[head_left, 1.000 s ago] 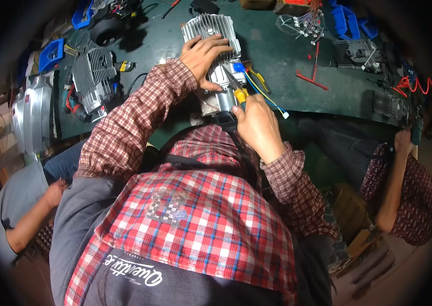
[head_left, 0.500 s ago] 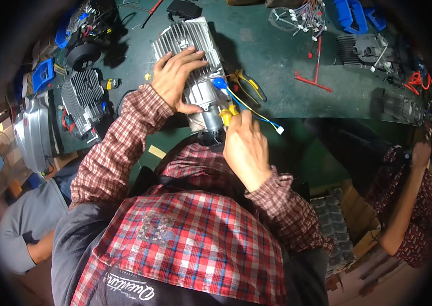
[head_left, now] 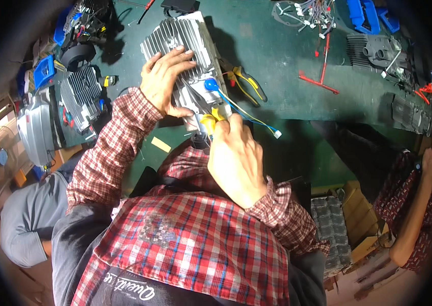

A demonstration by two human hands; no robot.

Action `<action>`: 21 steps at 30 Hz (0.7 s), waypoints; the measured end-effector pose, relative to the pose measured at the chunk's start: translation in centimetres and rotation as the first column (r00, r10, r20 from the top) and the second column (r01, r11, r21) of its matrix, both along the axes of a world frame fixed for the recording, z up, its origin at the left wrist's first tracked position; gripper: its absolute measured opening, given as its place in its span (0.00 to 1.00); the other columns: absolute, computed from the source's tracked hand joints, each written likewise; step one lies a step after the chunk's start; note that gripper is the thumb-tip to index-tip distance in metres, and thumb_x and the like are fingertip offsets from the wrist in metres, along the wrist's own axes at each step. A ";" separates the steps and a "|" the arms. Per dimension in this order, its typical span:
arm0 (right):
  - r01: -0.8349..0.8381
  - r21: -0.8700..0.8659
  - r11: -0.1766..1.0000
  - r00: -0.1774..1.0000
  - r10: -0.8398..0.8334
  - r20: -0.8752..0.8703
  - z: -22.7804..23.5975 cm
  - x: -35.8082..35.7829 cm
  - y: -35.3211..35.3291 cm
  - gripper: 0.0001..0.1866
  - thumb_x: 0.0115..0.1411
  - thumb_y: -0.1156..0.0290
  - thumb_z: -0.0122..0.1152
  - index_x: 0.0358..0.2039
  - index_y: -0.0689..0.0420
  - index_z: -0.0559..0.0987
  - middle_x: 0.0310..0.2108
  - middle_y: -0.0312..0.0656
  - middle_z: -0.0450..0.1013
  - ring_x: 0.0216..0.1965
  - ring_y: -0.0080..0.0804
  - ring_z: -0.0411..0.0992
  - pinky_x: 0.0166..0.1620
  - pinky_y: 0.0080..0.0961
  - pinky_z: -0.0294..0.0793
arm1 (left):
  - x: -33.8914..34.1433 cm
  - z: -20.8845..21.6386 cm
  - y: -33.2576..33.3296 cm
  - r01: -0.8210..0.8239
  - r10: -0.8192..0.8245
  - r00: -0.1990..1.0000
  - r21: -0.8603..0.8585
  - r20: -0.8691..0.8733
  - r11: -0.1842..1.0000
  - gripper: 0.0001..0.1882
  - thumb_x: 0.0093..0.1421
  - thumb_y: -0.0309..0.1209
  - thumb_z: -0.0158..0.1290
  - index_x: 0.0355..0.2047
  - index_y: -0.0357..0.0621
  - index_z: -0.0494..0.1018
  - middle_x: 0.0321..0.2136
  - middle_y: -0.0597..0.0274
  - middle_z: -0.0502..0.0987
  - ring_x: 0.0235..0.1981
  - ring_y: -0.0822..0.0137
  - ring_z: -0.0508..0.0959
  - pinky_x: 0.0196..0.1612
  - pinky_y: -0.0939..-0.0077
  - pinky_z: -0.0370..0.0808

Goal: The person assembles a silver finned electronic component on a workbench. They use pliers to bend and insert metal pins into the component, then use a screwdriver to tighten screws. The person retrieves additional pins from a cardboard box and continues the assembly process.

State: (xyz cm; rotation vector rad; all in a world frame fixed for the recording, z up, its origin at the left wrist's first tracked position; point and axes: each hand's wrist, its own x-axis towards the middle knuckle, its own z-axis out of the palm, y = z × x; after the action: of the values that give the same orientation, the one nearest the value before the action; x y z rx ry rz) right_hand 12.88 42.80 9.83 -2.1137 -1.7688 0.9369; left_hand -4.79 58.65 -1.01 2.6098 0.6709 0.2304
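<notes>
A silver finned metal housing (head_left: pixel 194 38) lies tilted near the front edge of the bench. Across its fins rests my left hand (head_left: pixel 166 76), fingers spread and flat, thumb toward the lower end. My right hand (head_left: pixel 236 155) is closed around a yellow-handled tool (head_left: pixel 210 121) at the housing's lower end; its tip is hidden, so its exact kind is unclear. Beside the fingers, a blue round component (head_left: pixel 210 84) sits on the housing, with blue and yellow wires running to a white connector (head_left: pixel 277 134). Yellow-and-black pliers (head_left: pixel 250 84) lie just right of the housing.
Another finned housing (head_left: pixel 81 94) and a silver cover (head_left: pixel 37 130) stand at left. Toward the right are a red T-handle tool (head_left: pixel 323 76), a wire bundle (head_left: pixel 310 18), blue bins (head_left: pixel 364 15) and more housings (head_left: pixel 376 51). People sit on both sides.
The housing has shifted slightly left with my left hand on it. My right hand and the yellow-handled tool have moved left and a little nearer, with the tool now lying more across the lower end.
</notes>
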 end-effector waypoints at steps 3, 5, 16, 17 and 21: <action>-0.028 -0.068 0.997 0.997 0.033 0.065 -1.1 -0.9 0.6 0.08 0.56 0.74 0.56 0.35 0.65 0.71 0.35 0.53 0.67 0.30 0.47 0.74 0.30 0.38 0.77 | -0.4 0.2 0.0 -0.015 0.015 1.000 0.019 0.021 1.000 0.55 0.37 0.71 0.59 0.60 0.51 0.63 0.62 0.60 0.66 0.67 0.59 0.60 0.66 0.48 0.49; -0.113 0.029 0.993 0.963 0.103 0.249 -3.1 -1.6 1.1 0.11 0.64 0.68 0.52 0.28 0.63 0.71 0.31 0.47 0.67 0.25 0.37 0.73 0.23 0.26 0.76 | -0.4 0.4 0.6 -0.011 0.011 1.000 0.038 0.000 0.999 0.54 0.36 0.68 0.62 0.59 0.51 0.63 0.62 0.61 0.66 0.67 0.59 0.61 0.66 0.49 0.50; -0.097 -0.061 0.993 0.995 0.097 0.005 -0.8 2.4 0.6 0.11 0.60 0.72 0.56 0.34 0.70 0.76 0.37 0.53 0.69 0.35 0.49 0.72 0.37 0.41 0.74 | -1.1 0.4 0.2 0.031 -0.031 0.999 0.037 0.013 0.999 0.56 0.38 0.70 0.61 0.61 0.48 0.61 0.62 0.57 0.64 0.68 0.57 0.59 0.67 0.48 0.47; -0.063 -0.149 0.987 0.992 0.046 -0.116 -0.7 2.6 0.9 0.11 0.60 0.72 0.57 0.35 0.70 0.76 0.38 0.54 0.69 0.36 0.51 0.72 0.38 0.42 0.75 | -1.1 0.3 0.1 0.031 -0.032 0.999 0.038 0.016 0.999 0.56 0.38 0.70 0.61 0.61 0.48 0.61 0.62 0.57 0.64 0.68 0.56 0.59 0.67 0.48 0.46; -0.055 -0.201 0.978 0.975 0.009 -0.221 -1.0 2.1 1.3 0.13 0.59 0.72 0.60 0.37 0.72 0.74 0.37 0.57 0.69 0.40 0.55 0.73 0.44 0.43 0.73 | -1.5 0.4 0.1 0.032 -0.032 0.999 0.036 -0.006 0.999 0.57 0.37 0.71 0.60 0.61 0.48 0.62 0.62 0.56 0.64 0.68 0.56 0.59 0.67 0.48 0.47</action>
State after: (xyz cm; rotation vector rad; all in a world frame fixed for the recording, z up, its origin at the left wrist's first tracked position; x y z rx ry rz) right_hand 14.98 44.09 8.79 -2.0092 -1.6627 1.3583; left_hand -6.32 58.80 -0.57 2.6543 0.6319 0.2282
